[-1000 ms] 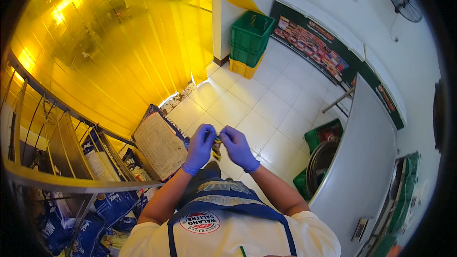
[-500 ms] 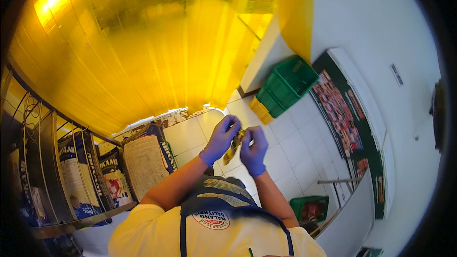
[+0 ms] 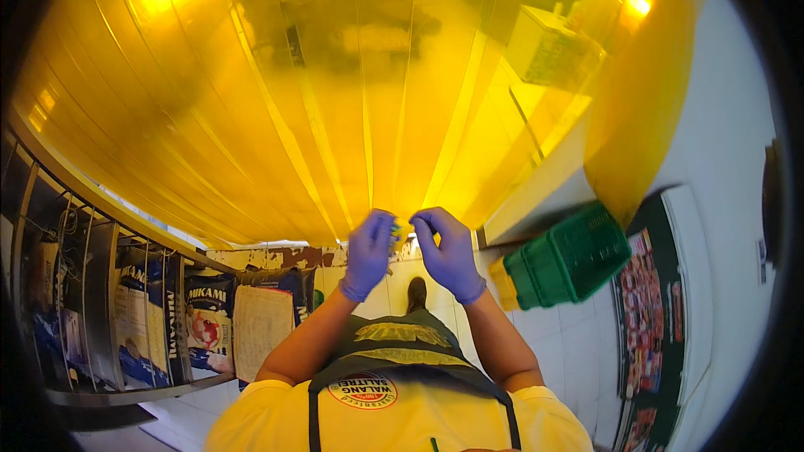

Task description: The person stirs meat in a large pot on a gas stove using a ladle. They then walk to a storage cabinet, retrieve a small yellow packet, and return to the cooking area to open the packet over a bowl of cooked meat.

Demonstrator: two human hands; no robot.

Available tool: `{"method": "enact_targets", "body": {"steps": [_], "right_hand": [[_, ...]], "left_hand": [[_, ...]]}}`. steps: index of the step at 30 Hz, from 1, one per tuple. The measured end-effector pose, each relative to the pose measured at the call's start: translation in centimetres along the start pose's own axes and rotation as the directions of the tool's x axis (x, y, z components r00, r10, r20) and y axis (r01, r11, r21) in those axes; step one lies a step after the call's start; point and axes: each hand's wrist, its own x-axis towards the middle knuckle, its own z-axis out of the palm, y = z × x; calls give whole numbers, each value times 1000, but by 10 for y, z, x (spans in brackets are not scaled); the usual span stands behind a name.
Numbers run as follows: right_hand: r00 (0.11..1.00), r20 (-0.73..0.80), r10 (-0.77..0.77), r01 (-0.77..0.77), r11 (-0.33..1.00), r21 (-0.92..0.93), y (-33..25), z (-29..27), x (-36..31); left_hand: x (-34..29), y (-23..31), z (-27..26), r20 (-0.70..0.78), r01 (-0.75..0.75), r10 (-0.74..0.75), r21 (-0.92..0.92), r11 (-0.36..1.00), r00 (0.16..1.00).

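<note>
Both of my hands wear purple gloves and are raised in front of my dark apron, close together with a narrow gap between the fingertips. My left hand is closed on a small yellow-and-green thing, which looks like a crumpled wrapper; most of it is hidden by the fingers. Opposite it, my right hand has its fingers curled toward the thumb in a pinch, and what lies in it, if anything, cannot be made out. Beyond the hands hangs a yellow see-through strip curtain.
Stacked green baskets with a yellow one stand at the right by the white wall. On the left, a metal rack holds several printed sacks. One brown shoe shows on the tiled floor.
My view has turned left, and the curtain fills more of it. The baskets have shifted right in the picture. The yellow-and-dark thing that hung between my hands now shows only slightly, at the left fingers.
</note>
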Motion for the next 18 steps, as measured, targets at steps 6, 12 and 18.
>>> {"method": "enact_targets", "body": {"steps": [6,12,18], "right_hand": [[821,394,-413,537,791,-292,77,20,161],[652,606,-456,650,748,-136,169,47,278],[961,59,-269,224,636,-738,253,22,412]], "left_hand": [[101,22,2,-254,33,-43,-43,999,966],[203,20,30,-179,44,-52,-49,998,982],[338,-27,43,100,25,-16,-84,996,995]]}}
